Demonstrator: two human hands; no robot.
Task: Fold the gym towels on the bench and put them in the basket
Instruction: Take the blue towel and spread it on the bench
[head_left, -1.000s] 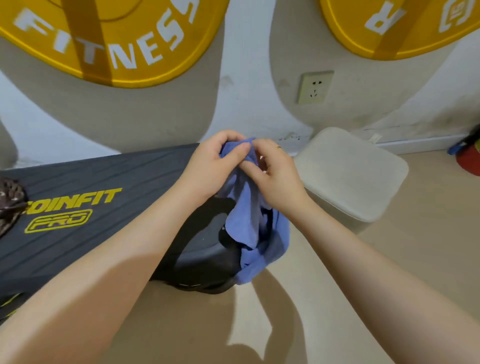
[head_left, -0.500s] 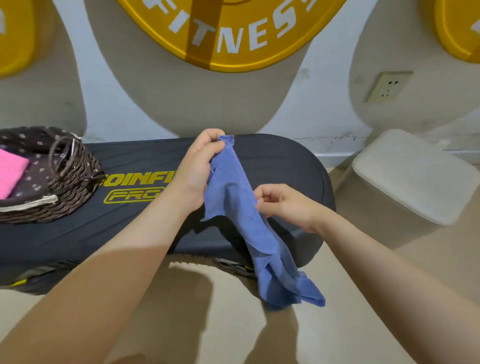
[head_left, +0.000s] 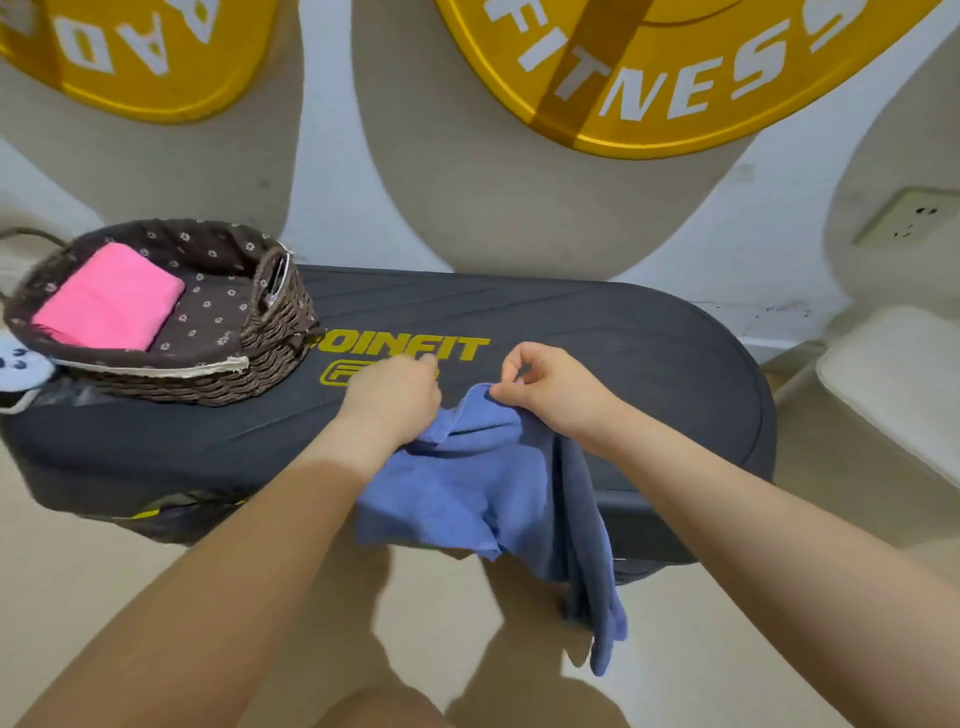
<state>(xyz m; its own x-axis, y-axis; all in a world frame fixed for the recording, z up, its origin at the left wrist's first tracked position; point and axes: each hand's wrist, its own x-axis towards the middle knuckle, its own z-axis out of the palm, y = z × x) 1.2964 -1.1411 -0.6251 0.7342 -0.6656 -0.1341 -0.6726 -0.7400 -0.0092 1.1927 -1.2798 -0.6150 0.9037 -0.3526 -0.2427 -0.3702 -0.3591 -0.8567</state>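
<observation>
Both hands — left hand (head_left: 392, 397), right hand (head_left: 553, 392) — pinch the blue towel (head_left: 483, 488) between them, over the bench (head_left: 649, 353).

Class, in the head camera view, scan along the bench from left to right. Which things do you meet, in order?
wicker basket holding a folded pink towel → left hand → blue towel → right hand → bare right end of the bench
</observation>
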